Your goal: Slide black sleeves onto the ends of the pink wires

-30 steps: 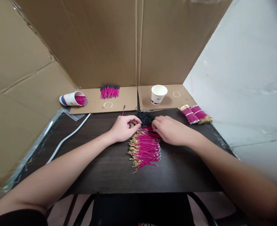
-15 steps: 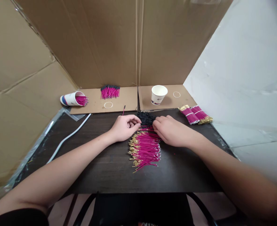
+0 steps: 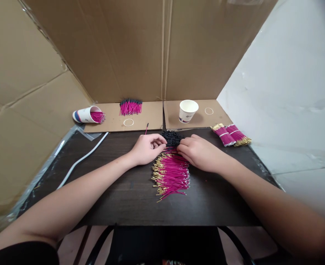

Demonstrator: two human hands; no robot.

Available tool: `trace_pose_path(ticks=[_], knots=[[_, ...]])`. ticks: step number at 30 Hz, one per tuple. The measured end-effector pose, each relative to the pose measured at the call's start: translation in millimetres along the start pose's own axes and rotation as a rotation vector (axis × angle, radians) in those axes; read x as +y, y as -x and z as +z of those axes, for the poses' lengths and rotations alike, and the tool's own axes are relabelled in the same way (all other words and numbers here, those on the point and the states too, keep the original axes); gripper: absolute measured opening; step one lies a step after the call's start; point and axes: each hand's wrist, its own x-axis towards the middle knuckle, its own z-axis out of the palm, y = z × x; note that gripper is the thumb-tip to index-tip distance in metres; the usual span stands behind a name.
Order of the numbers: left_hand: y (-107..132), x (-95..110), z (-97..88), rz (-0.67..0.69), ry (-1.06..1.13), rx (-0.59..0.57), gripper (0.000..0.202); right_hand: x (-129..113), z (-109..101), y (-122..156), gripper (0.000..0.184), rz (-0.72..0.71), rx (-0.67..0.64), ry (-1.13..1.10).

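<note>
My left hand (image 3: 148,149) is closed at the left edge of a heap of short black sleeves (image 3: 171,138), thumb and index fingertips nearly together; whatever lies between them is too small to make out. Opposite it, my right hand (image 3: 194,151) has its fingers curled down at the heap's right side, their tips hidden. Between and below the hands lies a pile of pink wires (image 3: 173,173), gold tips to the left and silver ends to the right. One pink wire with a black end (image 3: 147,129) shows behind my left hand; I cannot tell if the hand touches it.
A tipped paper cup (image 3: 85,115) with pink wires lies back left. Black-ended wires (image 3: 130,107) and a rubber band (image 3: 128,123) rest on cardboard. Back right are an upright paper cup (image 3: 188,110), another band (image 3: 209,111) and banded wire bundles (image 3: 228,135). A pale cable (image 3: 82,160) crosses the left.
My right hand has shifted slightly left, towards my left hand. The whole view has moved a little; my left hand looks the same.
</note>
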Motion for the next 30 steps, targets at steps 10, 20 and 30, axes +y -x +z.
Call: trace_pose_path(ticks=[10,20,30], knots=[[-1,0,-0.6,-0.002,0.003,-0.007,0.011,-3,2,-1,0.021,0.006,0.003,0.055],[0,0,-0.9,-0.019,0.03,-0.017,0.01,-1,1,0,0.02,0.014,-0.034,0.073],[-1,0,-0.6,-0.008,0.038,-0.018,0.011,-27,-22,7,0.014,-0.052,-0.044,-0.443]])
